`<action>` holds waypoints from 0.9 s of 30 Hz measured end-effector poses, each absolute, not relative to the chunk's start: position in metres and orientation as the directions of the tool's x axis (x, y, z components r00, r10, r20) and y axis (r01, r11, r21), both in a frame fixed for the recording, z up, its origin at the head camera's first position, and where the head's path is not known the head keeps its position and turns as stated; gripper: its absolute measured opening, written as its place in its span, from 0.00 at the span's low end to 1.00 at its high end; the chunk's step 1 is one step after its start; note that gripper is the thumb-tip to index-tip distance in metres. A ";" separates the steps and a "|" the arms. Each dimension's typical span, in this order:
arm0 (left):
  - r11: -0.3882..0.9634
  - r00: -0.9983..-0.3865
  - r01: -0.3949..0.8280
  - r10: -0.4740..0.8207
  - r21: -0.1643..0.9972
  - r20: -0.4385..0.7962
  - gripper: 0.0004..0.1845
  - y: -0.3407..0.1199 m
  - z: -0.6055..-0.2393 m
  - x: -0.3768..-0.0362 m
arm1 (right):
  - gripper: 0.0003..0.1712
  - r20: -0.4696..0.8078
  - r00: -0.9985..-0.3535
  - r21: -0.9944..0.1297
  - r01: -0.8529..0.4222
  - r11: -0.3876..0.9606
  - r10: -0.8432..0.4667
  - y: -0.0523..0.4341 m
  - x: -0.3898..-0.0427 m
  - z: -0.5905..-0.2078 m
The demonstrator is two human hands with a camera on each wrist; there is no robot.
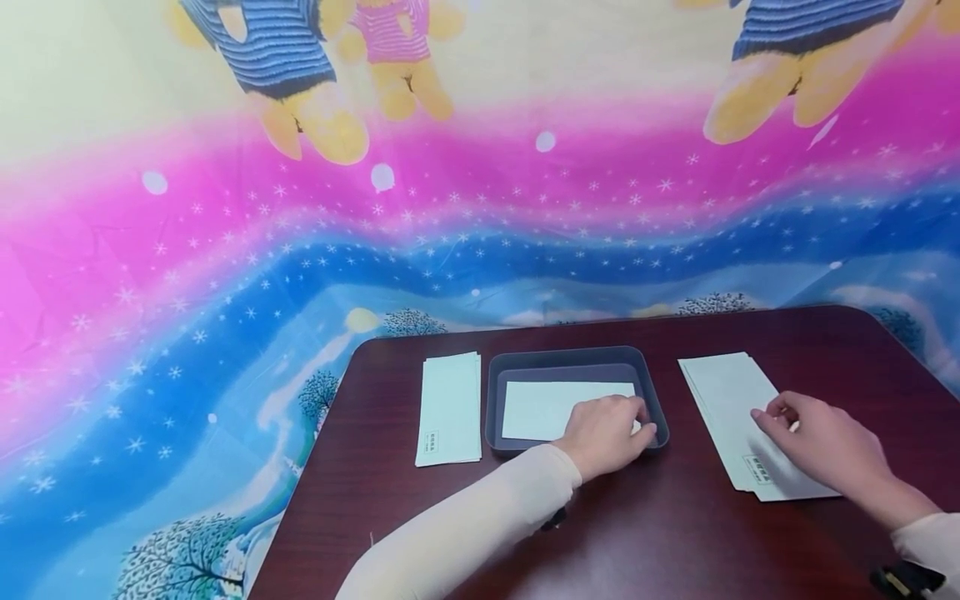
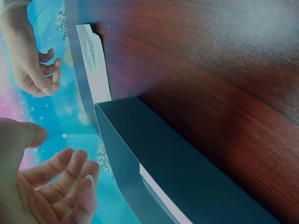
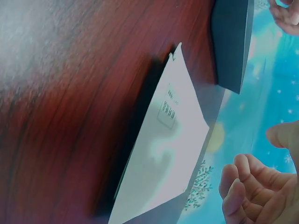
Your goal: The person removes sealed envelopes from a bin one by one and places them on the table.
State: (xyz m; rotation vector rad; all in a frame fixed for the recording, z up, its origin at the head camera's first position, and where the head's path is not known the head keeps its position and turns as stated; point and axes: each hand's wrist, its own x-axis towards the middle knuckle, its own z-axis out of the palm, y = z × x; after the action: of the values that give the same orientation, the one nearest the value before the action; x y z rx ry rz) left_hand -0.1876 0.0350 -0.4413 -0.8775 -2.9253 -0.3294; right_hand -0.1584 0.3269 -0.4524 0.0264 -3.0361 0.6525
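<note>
Above the right side of a dark grey tray [image 1: 493, 400] hovers my left hand [image 1: 609, 433], its fingers loosely bent. The left wrist view shows a gap between its thumb and fingers, with nothing held. A white envelope [image 1: 536, 408] lies flat inside the tray, its right end partly hidden by that hand. My right hand [image 1: 832, 442] hangs over a stack of white envelopes [image 1: 723, 400] on the right, fingers relaxed and holding nothing. In the right wrist view, this stack [image 3: 163, 144] lies below the hand and apart from it.
Left of the tray lies another stack of white envelopes [image 1: 450, 408], with a small printed box near its lower end. Everything rests on a dark reddish wooden table [image 1: 615, 533]. Behind its far edge hangs a colourful cloth [image 1: 480, 208] printed with bears and snowflakes.
</note>
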 end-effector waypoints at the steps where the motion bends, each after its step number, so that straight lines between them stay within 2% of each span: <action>1: 0.817 -0.837 0.548 0.533 0.183 0.126 0.09 0.034 -0.441 -0.188 | 0.26 0.041 -0.999 -0.409 -0.027 0.912 -0.011 0.325 -0.158 -0.452; 14: 0.852 -0.869 0.494 0.480 0.175 0.118 0.11 0.017 -0.446 -0.200 | 0.23 0.049 -0.998 -0.402 -0.054 0.914 -0.037 0.309 -0.156 -0.453; 27: 0.856 -0.876 0.482 0.466 0.187 0.124 0.11 0.010 -0.446 -0.205 | 0.18 0.084 -0.994 -0.409 -0.095 0.907 -0.067 0.293 -0.152 -0.450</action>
State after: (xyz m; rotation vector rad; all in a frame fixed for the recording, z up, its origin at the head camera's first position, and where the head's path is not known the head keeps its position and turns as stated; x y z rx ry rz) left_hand -0.2051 0.0104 -0.4456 -0.7552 -2.9543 -0.3279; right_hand -0.1524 0.2926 -0.4496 0.1274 -3.0018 0.6497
